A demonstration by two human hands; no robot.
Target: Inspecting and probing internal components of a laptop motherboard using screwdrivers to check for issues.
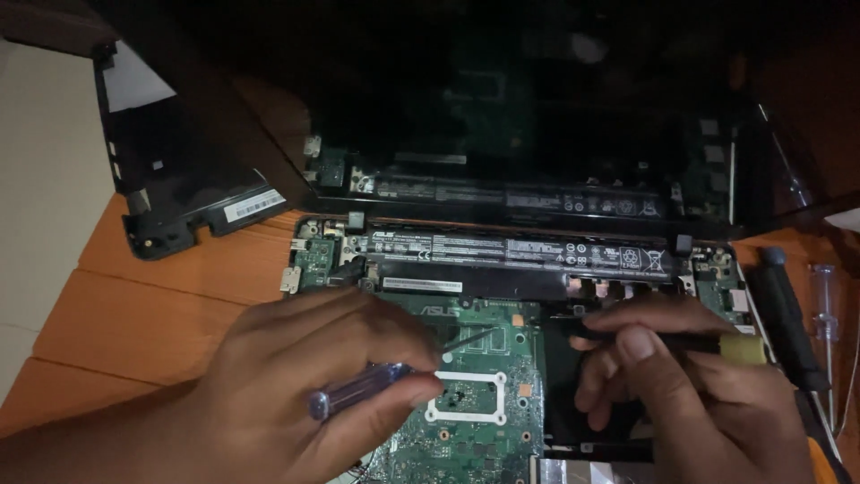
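Green circuit board point(502, 358) sits mid-frame inside an opened laptop point(627, 269) w/ its cover off, lying on an orange-brown wooden table point(152, 314). Left hand point(305, 385) at approx 7 o'clock, fingers curled shut round a screwdriver point(358, 394) w/ a clear blue-violet handle; its thin dark shaft runs up toward 1 o'clock, tip over the board near the long black battery point(520, 255). Just below that hand's thumb is a white rectangular frame point(466, 394) on the board. Right hand point(681, 376) at approx 4 o'clock, fingers pinched together on a dark slim tool point(690, 341) lying roughly level across the laptop's right half; its far end near the palm looks yellowish, exact kind can't tell. Battery spans the laptop at 12 o'clock of the board. Dark screen point(537, 108) stands behind, reflecting the battery. At 10 o'clock a black plastic cover point(179, 179) rests on the table, well apart from both hands. At 3 o'clock, beside the laptop's right edge, a black-handled screwdriver point(788, 314) and a clear-handled one point(826, 314) lie side by side.
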